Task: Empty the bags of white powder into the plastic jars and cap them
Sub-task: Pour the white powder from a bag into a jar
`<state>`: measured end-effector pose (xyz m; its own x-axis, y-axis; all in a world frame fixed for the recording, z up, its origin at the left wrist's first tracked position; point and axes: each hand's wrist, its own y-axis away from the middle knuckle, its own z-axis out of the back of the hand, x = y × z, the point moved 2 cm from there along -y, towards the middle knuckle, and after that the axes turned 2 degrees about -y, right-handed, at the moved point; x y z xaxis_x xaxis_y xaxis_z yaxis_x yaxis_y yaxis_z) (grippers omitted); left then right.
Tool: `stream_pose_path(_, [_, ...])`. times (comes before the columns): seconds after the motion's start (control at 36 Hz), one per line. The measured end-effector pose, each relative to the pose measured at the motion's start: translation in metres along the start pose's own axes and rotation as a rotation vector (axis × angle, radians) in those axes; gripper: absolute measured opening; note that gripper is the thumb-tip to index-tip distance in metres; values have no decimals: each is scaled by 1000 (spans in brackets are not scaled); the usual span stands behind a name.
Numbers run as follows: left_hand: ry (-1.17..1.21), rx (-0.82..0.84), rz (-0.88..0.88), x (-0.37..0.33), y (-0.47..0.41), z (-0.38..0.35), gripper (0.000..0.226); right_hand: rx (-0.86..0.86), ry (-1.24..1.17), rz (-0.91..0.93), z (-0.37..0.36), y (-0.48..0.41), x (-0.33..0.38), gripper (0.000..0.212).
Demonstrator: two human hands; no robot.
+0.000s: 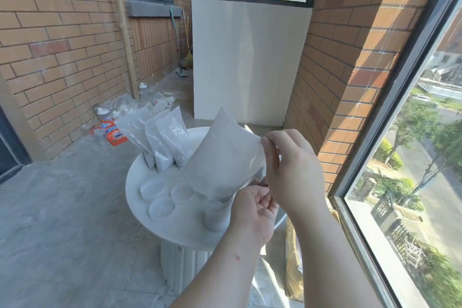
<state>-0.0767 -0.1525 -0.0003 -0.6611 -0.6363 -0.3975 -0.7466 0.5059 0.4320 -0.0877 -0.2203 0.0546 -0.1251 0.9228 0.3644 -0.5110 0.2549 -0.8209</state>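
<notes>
Your right hand pinches the bag by a corner, left hand grips its edge; film likely limp, slippery: hold corners.

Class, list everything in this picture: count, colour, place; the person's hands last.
table: 1, white, round, centre
standing bags: 3, clear with white powder, table's far side
held bag: 1, white powder, tilted over the jar
jar: 1, clear, under the held bag
lids: 3, white, on table left of jar
detergent packet: 1, orange, floor by brick wall
bottles: several, clear, floor beside packet
left hand: 1, holds held bag's lower edge
right hand: 1, fingers pinch held bag's upper corner
</notes>
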Motion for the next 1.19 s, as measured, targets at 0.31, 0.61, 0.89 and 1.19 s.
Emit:
stream_pose_path(0.31, [-72, -14, 61, 3, -18, 11, 28, -15, -14, 26, -3, 1, 6, 25])
stream_pose_path(0.61, [-107, -20, 49, 1, -15, 7, 42, -42, 7, 17, -4, 1, 9, 24])
stream_pose_path(0.89, [-86, -22, 47, 2, -21, 11, 43, -90, 16, 25, -2, 1, 10, 20])
stream_pose_path(1.19, [-72, 63, 85, 6, -34, 19, 36, -98, 19, 29, -5, 3, 10, 20])
